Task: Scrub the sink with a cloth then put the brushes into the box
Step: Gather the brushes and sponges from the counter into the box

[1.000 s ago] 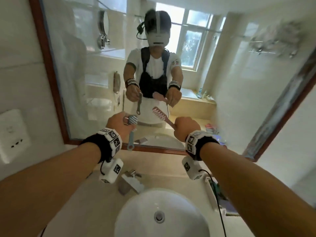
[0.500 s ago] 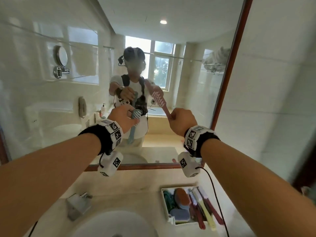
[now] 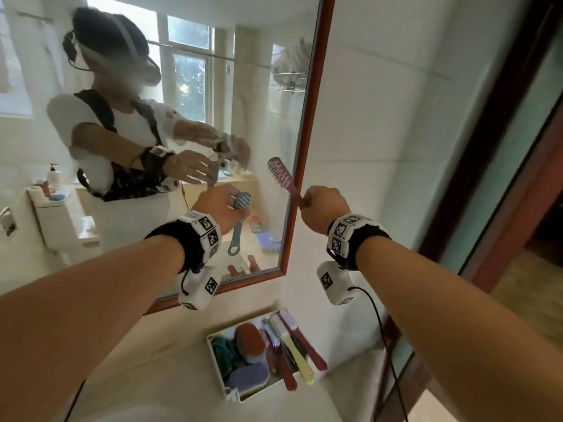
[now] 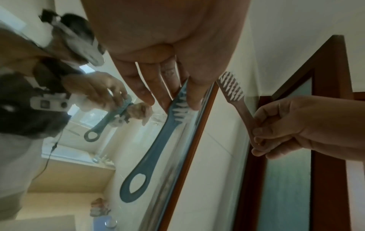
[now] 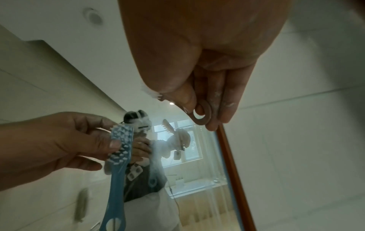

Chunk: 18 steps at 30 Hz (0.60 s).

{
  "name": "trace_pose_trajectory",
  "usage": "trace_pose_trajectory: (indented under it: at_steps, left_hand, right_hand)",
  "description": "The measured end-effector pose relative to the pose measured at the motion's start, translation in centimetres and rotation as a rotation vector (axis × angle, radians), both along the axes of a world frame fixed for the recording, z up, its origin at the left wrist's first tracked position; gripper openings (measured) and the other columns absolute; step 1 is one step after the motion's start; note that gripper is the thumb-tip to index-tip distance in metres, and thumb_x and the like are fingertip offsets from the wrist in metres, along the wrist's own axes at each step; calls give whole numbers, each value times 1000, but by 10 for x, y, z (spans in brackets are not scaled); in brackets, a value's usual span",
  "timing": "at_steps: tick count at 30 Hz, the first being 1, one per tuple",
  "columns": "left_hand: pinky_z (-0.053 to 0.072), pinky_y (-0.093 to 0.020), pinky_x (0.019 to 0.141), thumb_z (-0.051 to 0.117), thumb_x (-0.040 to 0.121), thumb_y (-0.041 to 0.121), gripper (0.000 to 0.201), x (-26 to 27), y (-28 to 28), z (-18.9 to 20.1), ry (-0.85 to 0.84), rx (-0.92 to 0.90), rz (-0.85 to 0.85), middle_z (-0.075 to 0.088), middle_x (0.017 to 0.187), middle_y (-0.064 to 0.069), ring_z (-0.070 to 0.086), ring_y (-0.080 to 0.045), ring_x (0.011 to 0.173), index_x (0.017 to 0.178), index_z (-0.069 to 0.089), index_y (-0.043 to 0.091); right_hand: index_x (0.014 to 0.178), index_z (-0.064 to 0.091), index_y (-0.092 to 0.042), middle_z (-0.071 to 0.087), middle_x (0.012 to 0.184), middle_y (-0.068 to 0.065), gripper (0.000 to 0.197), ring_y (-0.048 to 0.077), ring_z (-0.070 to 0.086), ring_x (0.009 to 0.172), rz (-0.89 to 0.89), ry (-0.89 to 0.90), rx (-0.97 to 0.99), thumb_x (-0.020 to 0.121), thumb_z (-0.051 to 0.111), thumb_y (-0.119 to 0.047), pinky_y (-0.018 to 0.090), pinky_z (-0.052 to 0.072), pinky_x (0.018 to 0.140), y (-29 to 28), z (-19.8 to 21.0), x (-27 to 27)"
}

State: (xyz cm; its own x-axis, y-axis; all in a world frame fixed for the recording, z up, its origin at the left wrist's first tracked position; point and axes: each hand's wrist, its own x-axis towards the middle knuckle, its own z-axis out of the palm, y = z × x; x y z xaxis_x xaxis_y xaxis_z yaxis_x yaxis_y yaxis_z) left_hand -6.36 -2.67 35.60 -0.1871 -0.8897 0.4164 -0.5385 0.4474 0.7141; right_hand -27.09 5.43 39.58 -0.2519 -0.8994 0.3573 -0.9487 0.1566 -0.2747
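My left hand [image 3: 217, 208], centre of the head frame, pinches the blue brush [image 3: 239, 222] at its bristled head, handle hanging down. My right hand [image 3: 324, 208], just right of it, has its fingers [image 4: 262, 137] curled round the red brush [image 3: 281, 178], bristles pointing up beside the mirror [image 3: 310, 147] frame. The box [image 3: 217, 370], lower centre on the table [image 3: 152, 376], already holds several brushes.
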Motion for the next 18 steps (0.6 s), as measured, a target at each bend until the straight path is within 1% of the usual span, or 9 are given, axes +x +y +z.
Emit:
trace_pose_trajectory:
  at_steps: [3, 5, 7, 9, 11, 12, 14, 16, 18]
  left_hand:
    - [42, -20, 61, 80, 72, 24, 26, -33, -13, -23, -51, 40, -39, 65, 81, 8, 60, -12, 78, 93, 65, 26]
    - [37, -15, 55, 80, 73, 22, 26, -52, -20, -43, -71, 98, -54, 64, 80, 7, 59, -12, 74, 94, 65, 23]
    - [43, -21, 57, 81, 70, 22, 26, -67, -27, -69, -94, 153, -42, 67, 77, 5, 63, -15, 74, 90, 64, 23]
    - [51, -26, 64, 81, 70, 21, 25, -78, -33, -96, -101, 232, -30, 69, 79, 2, 66, -18, 76, 87, 63, 23]
    - [48, -21, 66, 79, 73, 22, 23, -87, -40, -124, -164, 290, -6, 66, 79, 5, 64, -14, 79, 89, 62, 21]
    - [46, -19, 65, 77, 74, 24, 20, -91, -43, -138, -195, 314, 11, 65, 79, 6, 63, -13, 78, 88, 63, 20]
    - [46, -22, 62, 76, 75, 29, 16, -99, -47, -164, -248, 376, 60, 64, 76, 4, 60, -16, 74, 82, 66, 19]
    - [38, -24, 59, 77, 75, 29, 23, -110, -47, -192, -267, 463, 111, 55, 66, 2, 50, -16, 69, 66, 58, 19]
    - [35, -23, 56, 75, 74, 34, 32, -121, -43, -217, -311, 531, 163, 49, 57, 6, 48, -14, 64, 58, 51, 20]
  right_hand:
    - [90, 61, -21, 60, 79, -2, 8, 17, 58, 69, -57, -20, 81, 87, 53, -21, 24, 39, 53, -7, -29, -33]
    - [88, 61, -22, 59, 79, -3, 9, 16, 58, 70, -81, -35, 133, 86, 53, -19, 23, 37, 50, -18, -56, -50]
    - [88, 61, -22, 60, 81, -3, 8, 17, 57, 70, -88, -56, 188, 85, 54, -18, 23, 38, 52, -29, -86, -64]
    - [91, 63, -22, 61, 85, -1, 11, 18, 56, 72, -76, -83, 236, 85, 55, -18, 24, 40, 57, -41, -117, -77]
    - [93, 65, -21, 65, 90, 0, 13, 20, 58, 74, -51, -114, 282, 85, 56, -18, 25, 42, 60, -54, -148, -88]
    - [93, 65, -22, 66, 91, 1, 12, 20, 59, 76, -31, -131, 307, 85, 57, -19, 26, 45, 62, -61, -162, -94]
    - [91, 65, -25, 67, 92, 0, 8, 20, 62, 78, 18, -157, 352, 87, 59, -28, 27, 48, 64, -74, -190, -102]
    - [87, 68, -25, 69, 90, -2, 21, 19, 63, 76, 89, -150, 404, 90, 57, -43, 26, 49, 62, -84, -219, -110]
    - [89, 72, -24, 70, 89, -2, 31, 19, 64, 78, 166, -136, 494, 91, 54, -49, 26, 49, 62, -87, -247, -117]
